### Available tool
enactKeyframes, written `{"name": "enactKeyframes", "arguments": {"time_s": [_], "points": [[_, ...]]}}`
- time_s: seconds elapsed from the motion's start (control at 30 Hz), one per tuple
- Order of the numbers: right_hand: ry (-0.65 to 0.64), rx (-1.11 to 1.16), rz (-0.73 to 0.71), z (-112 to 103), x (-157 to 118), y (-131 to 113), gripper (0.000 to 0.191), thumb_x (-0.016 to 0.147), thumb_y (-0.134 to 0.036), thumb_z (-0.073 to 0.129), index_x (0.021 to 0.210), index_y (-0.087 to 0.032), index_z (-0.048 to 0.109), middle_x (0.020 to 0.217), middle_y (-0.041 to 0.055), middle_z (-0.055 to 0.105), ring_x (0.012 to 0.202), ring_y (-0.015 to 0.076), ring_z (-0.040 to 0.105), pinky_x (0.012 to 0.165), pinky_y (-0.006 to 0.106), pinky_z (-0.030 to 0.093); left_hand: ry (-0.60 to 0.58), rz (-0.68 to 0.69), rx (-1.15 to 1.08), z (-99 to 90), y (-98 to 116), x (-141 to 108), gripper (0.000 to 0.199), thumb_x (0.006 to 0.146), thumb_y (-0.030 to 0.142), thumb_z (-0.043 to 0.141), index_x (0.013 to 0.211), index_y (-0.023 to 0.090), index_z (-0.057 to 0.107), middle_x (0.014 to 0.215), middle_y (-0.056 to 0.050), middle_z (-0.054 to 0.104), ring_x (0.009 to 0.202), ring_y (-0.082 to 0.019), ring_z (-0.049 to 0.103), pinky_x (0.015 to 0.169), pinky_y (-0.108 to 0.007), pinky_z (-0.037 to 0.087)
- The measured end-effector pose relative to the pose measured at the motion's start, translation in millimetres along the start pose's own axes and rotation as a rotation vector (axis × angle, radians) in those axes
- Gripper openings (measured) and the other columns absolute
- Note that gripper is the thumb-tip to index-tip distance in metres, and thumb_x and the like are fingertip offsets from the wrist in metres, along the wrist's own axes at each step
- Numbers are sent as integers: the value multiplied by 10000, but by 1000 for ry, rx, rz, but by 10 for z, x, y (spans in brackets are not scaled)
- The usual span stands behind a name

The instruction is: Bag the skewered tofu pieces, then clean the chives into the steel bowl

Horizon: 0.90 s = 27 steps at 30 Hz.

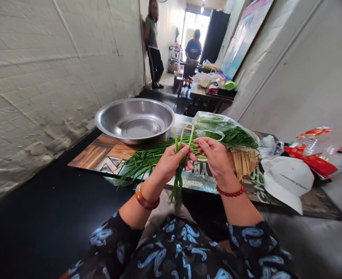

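Note:
My left hand (173,161) is closed around a few garlic chives (177,186), held upright over the table edge. Their pale stem ends point up and the green leaves hang down. Just to the right, my right hand (215,157) has thumb and forefinger pinched close to the stems; whatever lies between the fingertips is too small to make out. Behind and left of my hands a loose pile of garlic chives (143,159) is spread on the table. More chives fill a clear plastic bag (227,130) beyond my right hand.
A wide steel basin (136,130) stands at the table's back left. On the right lie wooden skewers (243,162), green-handled scissors (258,177), a white cap (293,176) and red-and-clear packaging (316,157). Two people are farther back, near a cluttered second table (198,91).

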State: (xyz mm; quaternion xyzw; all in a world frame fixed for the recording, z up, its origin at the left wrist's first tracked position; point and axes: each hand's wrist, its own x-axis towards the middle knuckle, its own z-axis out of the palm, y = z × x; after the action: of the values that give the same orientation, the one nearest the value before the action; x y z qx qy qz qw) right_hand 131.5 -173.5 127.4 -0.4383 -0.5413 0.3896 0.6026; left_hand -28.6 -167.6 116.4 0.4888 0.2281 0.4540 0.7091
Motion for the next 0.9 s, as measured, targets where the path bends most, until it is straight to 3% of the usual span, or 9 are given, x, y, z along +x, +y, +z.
{"name": "enactKeyframes", "arguments": {"time_s": [0.13,0.33,0.43,0.6,0.7,0.77,0.9], "points": [[-62,-105,-27,63,-24,-23,246,772,-436,743,832,-199,715,674,-12,646,576,112,559,567,259,451,6,-25,15,6,-24,-6,404,808,485,720,916,125,572,797,-72,721,580,-147,683,564,-251,544],[-121,-311,-100,10,25,13,203,794,-376,705,778,-174,709,706,16,678,590,130,590,576,268,460,32,-14,137,-45,-85,13,447,782,530,728,899,120,594,814,-69,707,639,-154,684,638,-278,554],[-135,-423,-178,-38,23,43,180,813,-332,687,720,-178,691,669,10,661,594,136,582,582,269,441,26,26,261,-88,-138,48,432,820,550,671,880,128,606,824,-67,695,672,-162,671,633,-273,526],[-185,-760,-387,-124,13,5,200,870,-252,635,683,-186,662,695,20,638,669,151,573,651,285,412,30,216,659,-182,-193,107,362,918,456,542,754,141,613,740,-37,633,697,-136,566,659,-247,438],[-241,-856,-442,-204,57,-24,204,901,-246,591,718,-194,663,733,29,641,709,165,578,685,298,420,12,195,705,-222,-203,118,363,920,449,517,712,155,563,622,14,527,593,-105,459,588,-231,370],[-161,-850,-459,-302,126,-9,209,915,-266,568,745,-200,671,767,37,658,748,175,592,718,304,439,22,126,633,-239,-208,113,364,907,483,521,738,162,549,567,45,446,531,-92,395,529,-222,318],[208,-661,-340,-605,312,134,188,877,-356,599,810,-200,681,805,39,694,729,180,616,688,300,481,54,16,439,-257,-209,102,382,861,530,569,796,154,575,542,68,381,482,-73,318,470,-212,233]]}}
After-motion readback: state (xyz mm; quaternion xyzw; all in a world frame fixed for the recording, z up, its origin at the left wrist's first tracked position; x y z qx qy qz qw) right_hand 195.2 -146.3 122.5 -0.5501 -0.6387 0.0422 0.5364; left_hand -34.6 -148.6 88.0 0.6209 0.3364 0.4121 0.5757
